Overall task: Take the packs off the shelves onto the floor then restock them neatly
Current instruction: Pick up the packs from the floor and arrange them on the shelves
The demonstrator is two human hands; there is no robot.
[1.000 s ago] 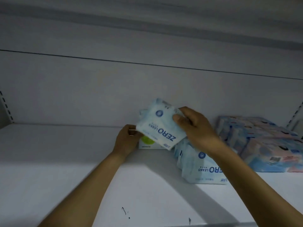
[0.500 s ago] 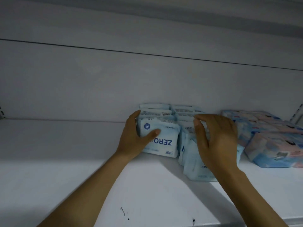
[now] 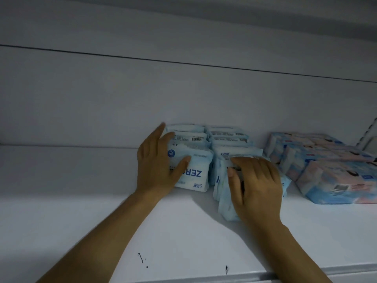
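Two rows of light blue "ZERO" packs stand upright on the white shelf [image 3: 91, 225] against the back panel. My left hand [image 3: 157, 162] lies flat along the left side of the left row [image 3: 189, 137], its thumb pressed on the face of the front pack [image 3: 197, 170]. My right hand [image 3: 257, 180] curls over the top of the front packs of the right row [image 3: 228, 137], with the thumb on their left edge. The nearest pack [image 3: 224, 205] leans forward under this hand and is partly hidden by it.
Pink-and-blue packs [image 3: 336, 176] lie stacked flat at the right end of the shelf, close to the right row. A slotted upright [image 3: 369, 135] stands at the far right. Bare shelf stretches to the left, with small black marks [image 3: 140, 258] near the front edge.
A second ago my right hand held one pack tilted in the air. That pack now stands at the front of the left row. My right hand has come down onto the right row's front packs.
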